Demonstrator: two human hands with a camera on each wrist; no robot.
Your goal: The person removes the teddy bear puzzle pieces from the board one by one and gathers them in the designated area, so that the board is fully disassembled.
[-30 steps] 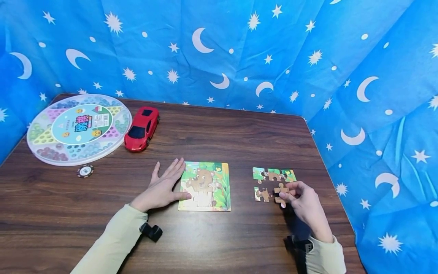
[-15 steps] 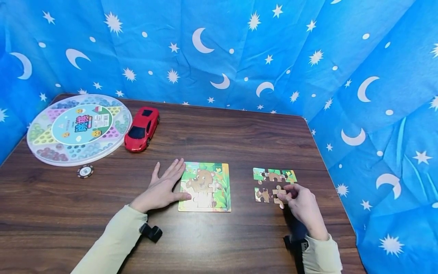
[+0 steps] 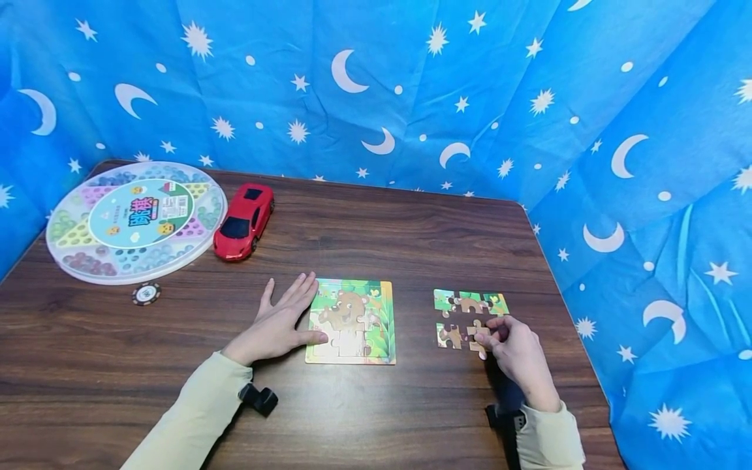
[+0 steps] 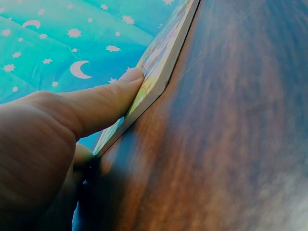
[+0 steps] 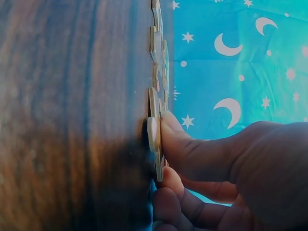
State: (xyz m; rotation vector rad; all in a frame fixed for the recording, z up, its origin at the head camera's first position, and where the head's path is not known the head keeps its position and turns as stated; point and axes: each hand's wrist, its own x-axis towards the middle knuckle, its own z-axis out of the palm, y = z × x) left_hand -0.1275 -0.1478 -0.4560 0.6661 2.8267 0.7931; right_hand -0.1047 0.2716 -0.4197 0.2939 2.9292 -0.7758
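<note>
My left hand [image 3: 276,329] rests with fingers spread along the left side of a square jigsaw board [image 3: 384,326] with a bear picture. In the left wrist view, the thumb [image 4: 108,98] lies on the rim of the board. To the right of it, my right hand [image 3: 519,352] pinches a brown puzzle piece [image 3: 477,333] by its right side. The right wrist view shows the thumb [image 5: 180,144] on the face of that piece [image 5: 154,132], low at the tabletop. Beside it lies another piece [image 3: 448,335], with several joined pieces [image 3: 470,302] just behind.
At the back left lie a round Chinese checkers set [image 3: 138,222] with marbles and a red toy car [image 3: 243,222]. A poker chip [image 3: 146,294] sits in front of the set. Blue cloth [image 3: 305,85] with moons and stars surrounds the dark wooden table [image 3: 382,228].
My right hand has shifted slightly left with the brown puzzle piece, bringing it closer to the piece on its left. The left hand has stayed on the board.
</note>
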